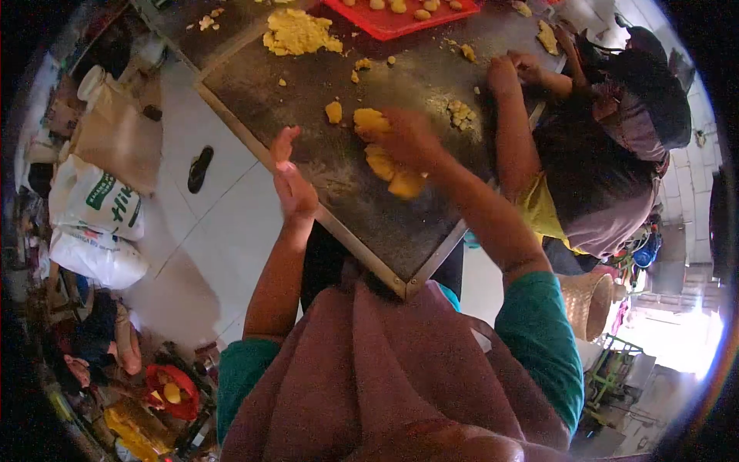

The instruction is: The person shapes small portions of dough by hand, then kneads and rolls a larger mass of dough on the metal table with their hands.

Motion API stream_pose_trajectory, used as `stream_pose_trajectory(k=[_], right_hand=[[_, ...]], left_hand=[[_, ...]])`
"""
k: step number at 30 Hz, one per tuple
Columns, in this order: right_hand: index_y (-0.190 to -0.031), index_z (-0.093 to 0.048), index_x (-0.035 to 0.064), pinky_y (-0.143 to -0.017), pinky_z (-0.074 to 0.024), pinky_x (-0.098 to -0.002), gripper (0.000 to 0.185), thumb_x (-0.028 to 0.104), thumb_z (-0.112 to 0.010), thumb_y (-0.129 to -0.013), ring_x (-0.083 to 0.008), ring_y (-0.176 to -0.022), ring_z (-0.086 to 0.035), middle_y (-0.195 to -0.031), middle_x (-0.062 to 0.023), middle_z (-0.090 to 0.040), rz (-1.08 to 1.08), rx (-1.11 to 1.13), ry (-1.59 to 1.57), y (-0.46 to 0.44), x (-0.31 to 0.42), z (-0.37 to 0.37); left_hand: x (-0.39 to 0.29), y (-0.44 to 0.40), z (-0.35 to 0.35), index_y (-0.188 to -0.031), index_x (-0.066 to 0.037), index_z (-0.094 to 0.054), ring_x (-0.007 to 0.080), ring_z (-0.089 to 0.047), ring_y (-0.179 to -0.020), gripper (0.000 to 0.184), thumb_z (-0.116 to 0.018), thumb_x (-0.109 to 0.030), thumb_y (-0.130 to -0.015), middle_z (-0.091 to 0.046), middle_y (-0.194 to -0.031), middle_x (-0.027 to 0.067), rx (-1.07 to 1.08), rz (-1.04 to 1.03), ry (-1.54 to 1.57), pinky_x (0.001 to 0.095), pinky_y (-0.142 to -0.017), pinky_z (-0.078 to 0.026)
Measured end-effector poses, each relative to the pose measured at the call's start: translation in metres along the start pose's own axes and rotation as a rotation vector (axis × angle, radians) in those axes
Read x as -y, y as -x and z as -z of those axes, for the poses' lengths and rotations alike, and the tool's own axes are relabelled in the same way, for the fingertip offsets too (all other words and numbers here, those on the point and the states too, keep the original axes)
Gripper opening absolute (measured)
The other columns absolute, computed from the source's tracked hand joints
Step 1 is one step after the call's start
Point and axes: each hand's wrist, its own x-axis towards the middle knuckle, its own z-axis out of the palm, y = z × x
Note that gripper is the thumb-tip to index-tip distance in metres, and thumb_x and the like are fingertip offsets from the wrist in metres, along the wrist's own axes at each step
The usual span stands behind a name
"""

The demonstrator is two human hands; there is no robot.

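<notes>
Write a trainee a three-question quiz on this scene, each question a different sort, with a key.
1. Multiple choice: What is the right hand working at?
A. a woven basket
B. yellow dough-like pieces
C. a white sack

2. True or false: The dark sandal lies on the floor.

3. Fill in the blank: At the far part of the table, small rounded pieces sit in a ____ tray.

Key: 1. B; 2. true; 3. red
</notes>
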Motion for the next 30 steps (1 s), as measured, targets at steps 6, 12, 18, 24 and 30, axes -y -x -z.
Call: stream_pose_trajectory(k=[6, 12, 18, 24, 30], right_hand=[[-0.101, -0.059, 0.0065, -0.073, -0.0483, -0.0438, 0.049, 0.049, -0.058, -0.076, -0.0346, -0.084, -0.061, -0.09, -0.0178, -0.064, -0.29, -0.144, 0.068, -0.072, -0.035, 0.054], [-0.095, -0.061, 0.0051, -0.071, -0.0475, -0.0441, 0.042, 0.042, -0.058, -0.076, -0.0342, -0.084, -0.061, -0.088, -0.0179, -0.063, -0.21, -0.159, 0.132, -0.067, -0.043, 0.011], [-0.096, -0.06, 0.0065, -0.071, -0.0459, -0.0448, 0.044, 0.045, -0.061, -0.075, -0.034, -0.085, -0.06, -0.091, -0.0166, -0.062, -0.114, 0.066, 0.179, 0.004, 0.043, 0.01], [-0.09, -0.06, 0.004, -0.068, -0.0456, -0.0425, 0.05, 0.051, -0.06, -0.074, -0.0345, -0.08, -0.06, -0.084, -0.0163, -0.063, 0.037, 0.062, 0.009, -0.008, 0.038, 0.006], [-0.093, -0.06, 0.0031, -0.071, -0.0475, -0.0436, 0.058, 0.057, -0.056, -0.072, -0.037, -0.082, -0.061, -0.088, -0.018, -0.063, 0.23, 0.061, -0.006, -0.094, 0.094, 0.014]], left_hand=[[-0.007, -0.009, -0.007, -0.122, -0.002, -0.043, 0.024, -0.043, -0.115, 0.059, -0.018, -0.048, -0.094, -0.049, -0.119, 0.0127, -0.264, 0.349, 0.488, 0.0413, -0.101, -0.026], [0.009, -0.003, -0.002, -0.123, -0.003, -0.042, 0.0246, -0.042, -0.116, 0.06, -0.017, -0.049, -0.093, -0.049, -0.118, 0.014, -0.038, -0.059, 0.02, 0.0412, -0.101, -0.026], [-0.004, -0.003, 0.001, -0.127, 0.001, -0.035, 0.0264, -0.037, -0.12, 0.06, -0.024, -0.048, -0.093, -0.041, -0.126, 0.0175, -0.045, 0.015, 0.063, 0.0396, -0.102, -0.022], [-0.001, -0.002, 0.001, -0.132, 0.0, -0.028, 0.0256, -0.024, -0.128, 0.064, -0.023, -0.05, -0.092, -0.029, -0.136, 0.0166, -0.179, -0.013, 0.146, 0.0407, -0.105, -0.016], [0.006, -0.005, -0.003, -0.135, 0.0, -0.022, 0.0293, -0.016, -0.132, 0.063, -0.023, -0.046, -0.093, -0.021, -0.141, 0.0169, -0.151, -0.144, 0.006, 0.0433, -0.106, -0.011]])
